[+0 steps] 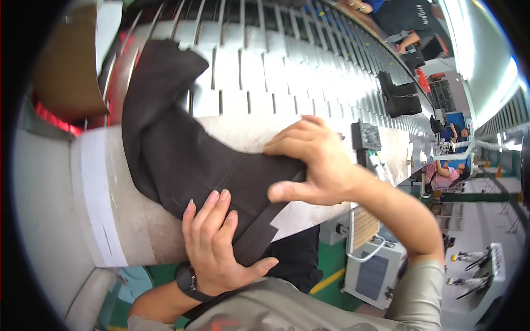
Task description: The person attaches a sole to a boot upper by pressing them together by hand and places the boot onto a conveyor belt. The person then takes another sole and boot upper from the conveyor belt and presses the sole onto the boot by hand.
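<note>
A piece of dark cloth [187,149] is spread over a pale, scuffed table [132,231], with one end hanging toward a slatted metal conveyor [287,66] beyond it. The work is judged to be in its middle: most of the cloth lies flat and smoothed, while the near edge and a narrow dark strip [259,229] at the table's rim are not yet settled.

The left hand [215,248] is laid palm-down on the near edge of the cloth, fingers extended and together, pressing rather than grasping; nothing is enclosed in its grip. A dark watch [187,281] is worn on that wrist. The right hand [309,160] is set on the cloth's far side, fingers curled and spread, thumb out, pushing on the fabric edge; its grip is likewise loose and holds nothing closed.

The cloth appears matte, soft and fairly thick, with gentle folds. The table surface is hard, worn and marked with a strip of white tape [99,198]. The conveyor slats are smooth, pale and evenly gapped.
</note>
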Available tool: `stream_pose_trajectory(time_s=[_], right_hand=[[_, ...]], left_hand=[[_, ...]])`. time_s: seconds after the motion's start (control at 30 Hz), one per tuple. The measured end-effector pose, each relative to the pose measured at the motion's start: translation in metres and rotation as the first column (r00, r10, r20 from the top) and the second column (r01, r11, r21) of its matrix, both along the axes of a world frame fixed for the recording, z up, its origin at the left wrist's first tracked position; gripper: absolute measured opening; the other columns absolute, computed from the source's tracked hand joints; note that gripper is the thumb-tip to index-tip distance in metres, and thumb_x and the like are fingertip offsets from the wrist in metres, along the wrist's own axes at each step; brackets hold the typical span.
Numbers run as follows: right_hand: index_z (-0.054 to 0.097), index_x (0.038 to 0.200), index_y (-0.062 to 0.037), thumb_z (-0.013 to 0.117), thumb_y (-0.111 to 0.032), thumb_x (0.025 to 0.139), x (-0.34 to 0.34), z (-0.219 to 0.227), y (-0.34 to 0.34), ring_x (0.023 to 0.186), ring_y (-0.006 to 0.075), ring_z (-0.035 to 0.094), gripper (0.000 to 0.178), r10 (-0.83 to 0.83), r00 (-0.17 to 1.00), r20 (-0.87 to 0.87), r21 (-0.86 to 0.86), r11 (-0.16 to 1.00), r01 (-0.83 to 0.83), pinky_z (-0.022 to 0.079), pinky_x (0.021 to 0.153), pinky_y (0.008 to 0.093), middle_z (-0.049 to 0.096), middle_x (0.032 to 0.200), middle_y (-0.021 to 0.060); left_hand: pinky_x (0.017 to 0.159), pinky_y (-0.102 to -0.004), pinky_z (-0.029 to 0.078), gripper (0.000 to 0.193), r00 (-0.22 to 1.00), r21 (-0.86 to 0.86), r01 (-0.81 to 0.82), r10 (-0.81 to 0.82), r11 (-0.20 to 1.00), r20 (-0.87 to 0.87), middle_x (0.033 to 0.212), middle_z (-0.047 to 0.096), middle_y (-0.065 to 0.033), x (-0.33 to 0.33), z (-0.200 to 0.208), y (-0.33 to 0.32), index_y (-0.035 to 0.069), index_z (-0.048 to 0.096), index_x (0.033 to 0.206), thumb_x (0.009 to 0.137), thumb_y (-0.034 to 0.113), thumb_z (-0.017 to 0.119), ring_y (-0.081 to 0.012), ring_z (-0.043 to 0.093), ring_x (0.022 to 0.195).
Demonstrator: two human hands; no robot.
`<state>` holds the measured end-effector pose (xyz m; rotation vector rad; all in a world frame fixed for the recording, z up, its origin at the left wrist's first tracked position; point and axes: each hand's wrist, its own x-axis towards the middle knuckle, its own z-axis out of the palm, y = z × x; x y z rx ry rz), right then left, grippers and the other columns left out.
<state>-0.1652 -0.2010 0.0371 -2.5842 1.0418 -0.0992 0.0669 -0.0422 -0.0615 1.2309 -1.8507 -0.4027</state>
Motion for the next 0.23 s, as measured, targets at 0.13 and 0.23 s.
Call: stream_pose_trajectory(time_s=[0.13,0.23], right_hand=[[0.08,0.092,-0.0061,0.077,-0.057,0.089,-0.016,-0.03,0.004,0.084,0.0315,0.072,0.051,-0.054,0.936,0.348,-0.167,0.979,0.119,0.05,0.094,0.0447,0.076,0.085,0.0088],[0.08,0.098,-0.0056,0.071,-0.057,0.094,-0.019,-0.029,0.011,0.088,0.0308,0.073,0.053,-0.115,0.88,0.461,-0.116,0.975,0.188,0.05,0.096,0.0437,0.079,0.093,0.0107]], left_hand=[[0.117,-0.0629,0.044,0.095,0.98,0.02,0.183,-0.184,0.983,0.07,0.135,0.067,-0.0251,0.006,0.049,-0.06,-0.006,0.063,0.122,0.072,0.071,0.09,-0.0474,0.063,0.126],[0.128,-0.0603,0.033,0.113,0.915,0.168,0.309,-0.341,0.936,0.215,0.146,0.062,-0.0236,-0.015,0.067,-0.101,-0.003,0.056,0.146,0.069,0.071,0.091,-0.0443,0.056,0.141]])
